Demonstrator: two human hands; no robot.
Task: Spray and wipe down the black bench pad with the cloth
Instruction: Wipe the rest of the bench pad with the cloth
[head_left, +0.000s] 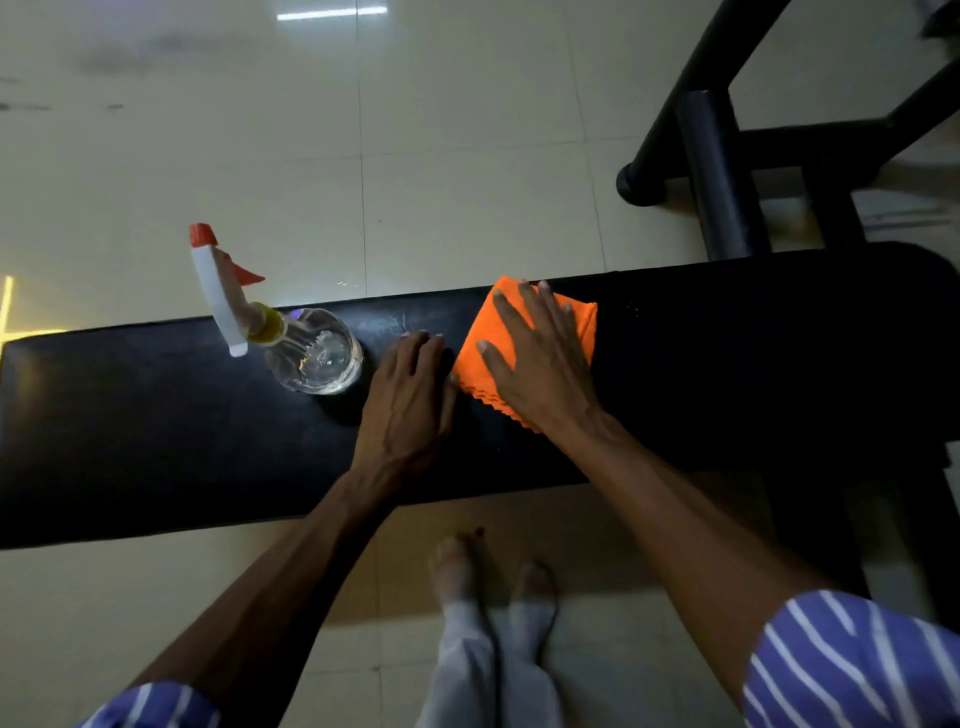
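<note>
The black bench pad (156, 426) runs across the view from left to right. A folded orange cloth (576, 322) lies on it right of centre, and my right hand (540, 358) presses flat on the cloth with fingers spread. My left hand (410, 400) rests flat on the bare pad just left of the cloth, fingers together, holding nothing. A clear spray bottle (317, 353) with a white and red trigger head stands upright on the pad to the left of my left hand, not touched.
The bench's black metal frame (717, 171) rises at the back right over a pale tiled floor (363, 130). My feet (493, 582) stand on the floor just in front of the pad's near edge.
</note>
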